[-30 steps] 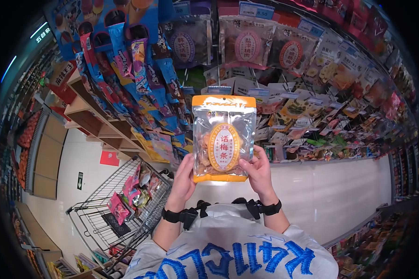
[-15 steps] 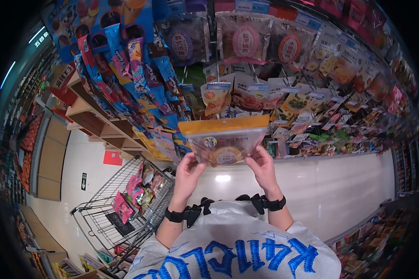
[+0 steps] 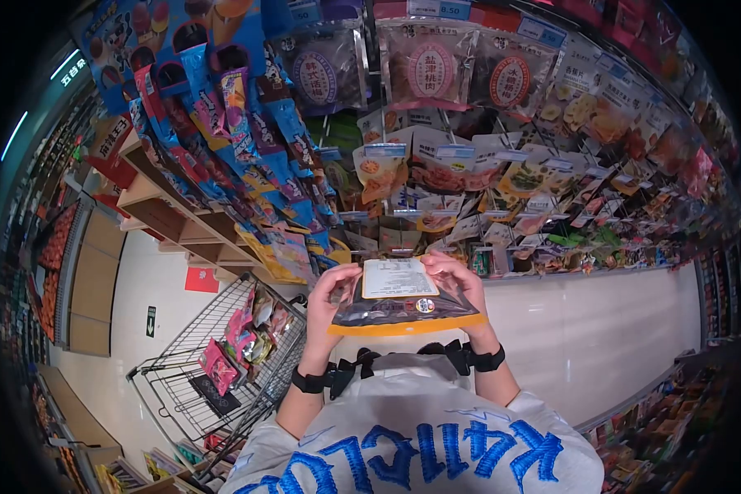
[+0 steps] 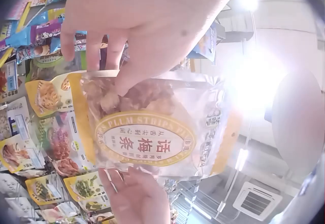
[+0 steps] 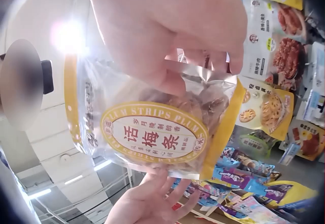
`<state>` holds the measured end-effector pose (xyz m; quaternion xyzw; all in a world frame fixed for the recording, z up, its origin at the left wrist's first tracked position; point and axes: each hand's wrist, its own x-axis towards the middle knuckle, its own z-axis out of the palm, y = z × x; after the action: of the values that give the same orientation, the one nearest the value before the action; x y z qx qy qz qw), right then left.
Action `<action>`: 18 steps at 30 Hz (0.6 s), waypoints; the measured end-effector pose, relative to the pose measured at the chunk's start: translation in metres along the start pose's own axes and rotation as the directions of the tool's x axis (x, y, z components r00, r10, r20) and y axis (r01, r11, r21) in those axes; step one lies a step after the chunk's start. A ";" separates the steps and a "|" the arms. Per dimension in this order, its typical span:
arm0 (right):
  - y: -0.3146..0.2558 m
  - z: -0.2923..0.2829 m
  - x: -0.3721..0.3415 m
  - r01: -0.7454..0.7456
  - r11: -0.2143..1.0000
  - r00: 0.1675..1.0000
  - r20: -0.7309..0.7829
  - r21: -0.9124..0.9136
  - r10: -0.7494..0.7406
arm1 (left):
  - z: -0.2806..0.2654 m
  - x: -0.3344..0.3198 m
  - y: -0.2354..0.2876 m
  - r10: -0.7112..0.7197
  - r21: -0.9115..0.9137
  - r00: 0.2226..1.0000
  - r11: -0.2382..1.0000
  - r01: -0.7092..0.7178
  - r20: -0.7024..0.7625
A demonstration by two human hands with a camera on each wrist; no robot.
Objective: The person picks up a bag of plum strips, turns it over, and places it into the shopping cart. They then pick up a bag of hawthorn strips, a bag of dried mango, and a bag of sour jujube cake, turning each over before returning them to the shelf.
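"At the lower centre of the head view, which article is shown?"

"A plum-strips pouch [image 3: 403, 308], clear-walled and yellow-edged, lying tilted with its white label [image 3: 399, 278] uppermost and its yellow top band [image 3: 407, 328] nearest the grey top [image 3: 412, 412] with blue lettering."

"How is it supported?"

"From both sides. The left hand [image 3: 323, 300] grips the left edge and the right hand [image 3: 467, 292] the right edge; both wrist views show the thumbs on the printed front [image 4: 144, 137], with fingers behind. A black strap [image 3: 311, 381] encircles each wrist."

"What surrounds it?"

"Across the upper middle hang preserved-fruit pouches [image 3: 430, 66], beneath a price tag [image 3: 439, 10] reading 8.50. At the upper left, wrapped snacks [image 3: 237, 99] hang from a blue display [image 3: 177, 12] printed with ice-cream cones. At the lower left, a wire shopping cart [image 3: 185, 362] contains pink packets [image 3: 218, 366]; a red sheet [image 3: 202, 280] lies above it in the frame."
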<state>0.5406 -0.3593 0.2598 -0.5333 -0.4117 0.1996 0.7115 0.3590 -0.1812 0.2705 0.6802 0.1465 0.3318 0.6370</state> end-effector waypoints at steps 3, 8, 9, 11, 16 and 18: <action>-0.006 0.004 -0.003 -0.109 0.983 0.992 -0.043 0.151 0.117 | 0.004 -0.001 -0.009 0.037 0.117 0.999 0.992 -0.040 0.027; 0.016 -0.022 -0.013 -0.110 0.971 0.992 -0.083 -0.212 0.095 | 0.017 -0.004 -0.015 -0.109 0.073 0.992 0.991 0.114 -0.068; 0.012 -0.023 -0.013 -0.157 0.986 0.984 -0.099 -0.062 0.150 | 0.022 -0.003 -0.012 -0.111 0.043 0.992 0.993 0.114 -0.062; -0.009 -0.026 -0.009 -0.252 0.963 0.963 -0.072 0.095 0.259 | 0.030 -0.004 -0.008 -0.154 -0.017 0.986 0.988 0.153 -0.067; -0.014 -0.040 -0.004 -0.220 0.955 0.967 -0.086 0.201 0.241 | 0.050 -0.002 -0.002 -0.191 -0.019 0.980 0.981 0.191 -0.051; -0.006 -0.060 -0.005 -0.206 0.978 0.978 0.023 0.033 0.206 | 0.058 0.001 0.001 -0.194 -0.037 0.981 0.981 0.193 -0.030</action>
<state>0.5847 -0.4010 0.2576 -0.5585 -0.3576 0.2847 0.6922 0.3966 -0.2259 0.2736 0.6461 0.2168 0.2822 0.6752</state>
